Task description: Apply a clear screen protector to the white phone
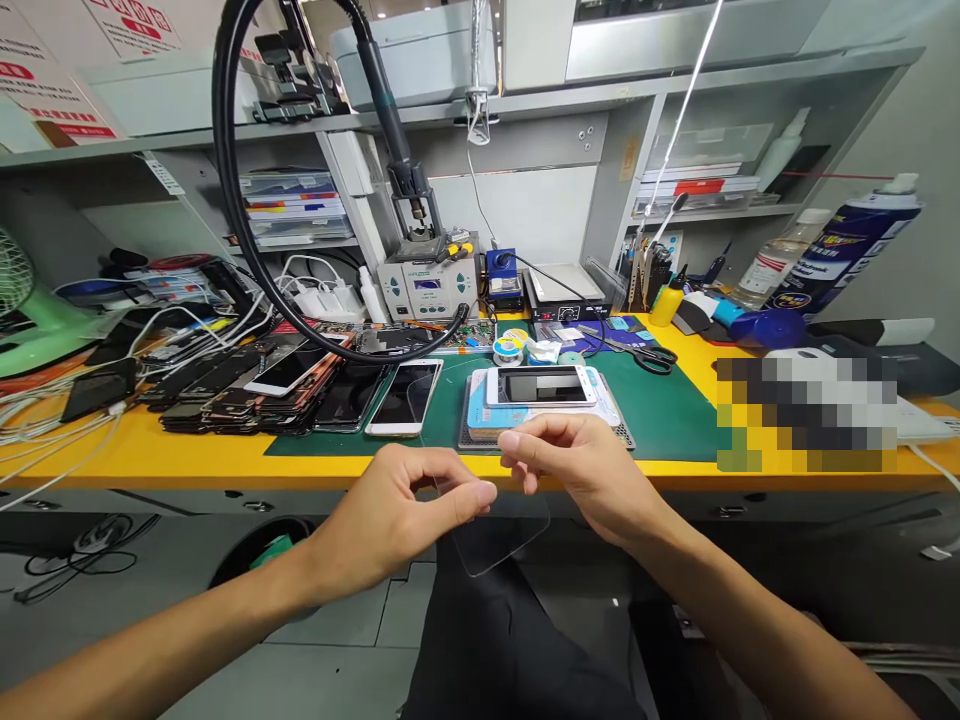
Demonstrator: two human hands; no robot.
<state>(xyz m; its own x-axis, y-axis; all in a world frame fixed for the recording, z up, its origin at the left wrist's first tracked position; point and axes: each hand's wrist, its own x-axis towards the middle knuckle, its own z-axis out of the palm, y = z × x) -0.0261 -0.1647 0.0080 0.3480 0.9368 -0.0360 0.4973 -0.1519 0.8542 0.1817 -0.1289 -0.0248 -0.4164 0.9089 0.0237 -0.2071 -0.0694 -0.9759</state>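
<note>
My left hand [420, 510] pinches a clear, thin sheet with rounded corners [499, 550] between thumb and fingers. The sheet hangs tilted in front of the bench edge, and its outline is faint. My right hand [574, 465] is closed in a pinch just right of the left fingertips; whether it grips the sheet or something thin I cannot make out. Beyond the right hand, a white smartphone [540, 385] lies face up on a light blue box [480, 412]. Another white-edged phone [405, 398] lies on the green mat [675, 415], farther left.
Stacked phone parts [247, 395] fill the left of the yellow bench [300, 468]. A rework station [429, 285] with a looping black hose [225, 170] stands behind. Scissors [652, 357] lie right of centre. Bottles and a blue spray can [847, 245] stand at right, a green fan [37, 310] at left.
</note>
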